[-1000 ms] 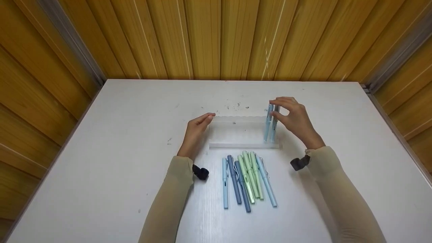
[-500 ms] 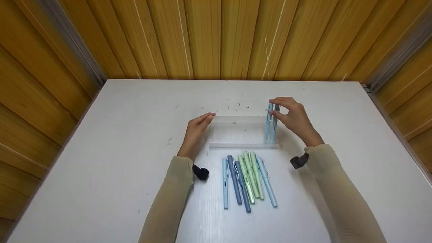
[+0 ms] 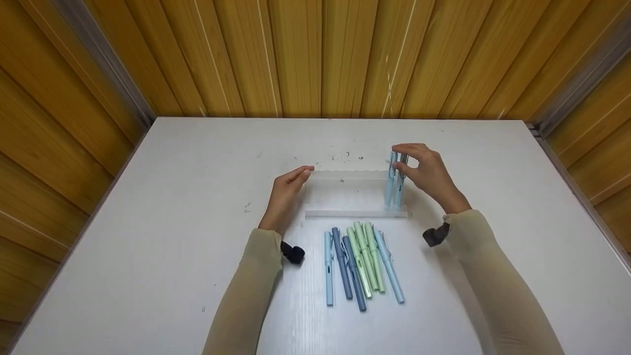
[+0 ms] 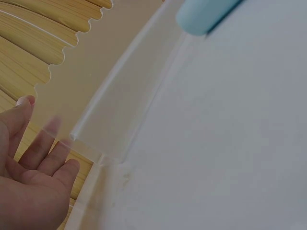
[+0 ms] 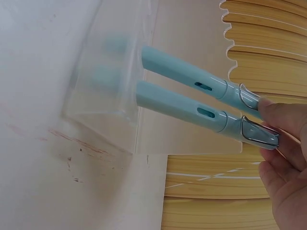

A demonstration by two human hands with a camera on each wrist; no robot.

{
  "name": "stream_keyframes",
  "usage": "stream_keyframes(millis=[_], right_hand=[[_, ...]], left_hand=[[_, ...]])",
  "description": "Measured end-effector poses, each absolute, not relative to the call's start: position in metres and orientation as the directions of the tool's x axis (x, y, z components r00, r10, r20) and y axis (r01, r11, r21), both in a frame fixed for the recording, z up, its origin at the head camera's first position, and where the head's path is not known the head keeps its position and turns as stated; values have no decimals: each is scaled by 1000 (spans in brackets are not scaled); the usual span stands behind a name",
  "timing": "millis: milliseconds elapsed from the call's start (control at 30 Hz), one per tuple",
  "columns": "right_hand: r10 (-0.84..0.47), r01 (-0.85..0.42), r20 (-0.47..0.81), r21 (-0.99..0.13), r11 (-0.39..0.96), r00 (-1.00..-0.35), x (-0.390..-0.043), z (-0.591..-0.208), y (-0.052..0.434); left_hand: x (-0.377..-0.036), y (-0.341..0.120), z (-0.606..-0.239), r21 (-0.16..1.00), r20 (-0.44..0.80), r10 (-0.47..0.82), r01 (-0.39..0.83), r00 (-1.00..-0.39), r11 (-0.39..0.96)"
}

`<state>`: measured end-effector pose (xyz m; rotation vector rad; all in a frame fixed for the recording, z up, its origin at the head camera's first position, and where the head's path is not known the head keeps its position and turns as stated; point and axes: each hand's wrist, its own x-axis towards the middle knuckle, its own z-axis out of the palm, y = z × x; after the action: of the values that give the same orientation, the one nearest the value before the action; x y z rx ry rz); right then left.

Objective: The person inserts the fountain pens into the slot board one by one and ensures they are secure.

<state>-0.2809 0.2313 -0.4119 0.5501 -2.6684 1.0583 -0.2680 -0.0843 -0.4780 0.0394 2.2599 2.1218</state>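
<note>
A clear plastic pen stand (image 3: 347, 195) with a scalloped back edge stands on the table. At its left end my left hand (image 3: 287, 192) pinches the side, the thumb (image 4: 25, 101) near the scalloped edge and other fingers showing through the panel. Two light blue pens stand in its right end, their lower ends in the front trough (image 5: 103, 72). My right hand (image 3: 430, 172) pinches the capped top of the inner pen (image 5: 184, 72). The outer pen (image 5: 177, 104) stands beside it, its silver clip close against my fingers.
In front of the stand several capped pens lie side by side: light blue pens (image 3: 329, 268) at both ends, dark blue pens (image 3: 342, 264) and green pens (image 3: 362, 259) between. A ribbed wood-look wall (image 3: 320, 59) rises behind the white table (image 3: 197, 162).
</note>
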Motion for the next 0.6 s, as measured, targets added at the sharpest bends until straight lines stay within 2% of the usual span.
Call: stream_keyframes(millis=[300,600], right_hand=[[-251,-419,345,-608,674,-904,-280,-415,233],[-224,-490,469,-584,647,-854,-269,-410,234]], left_hand=[[-270,-81,-481,999,-28,34,-27,-999,29],[-272,-80,-482,999,-43,15,-42,-999,21]])
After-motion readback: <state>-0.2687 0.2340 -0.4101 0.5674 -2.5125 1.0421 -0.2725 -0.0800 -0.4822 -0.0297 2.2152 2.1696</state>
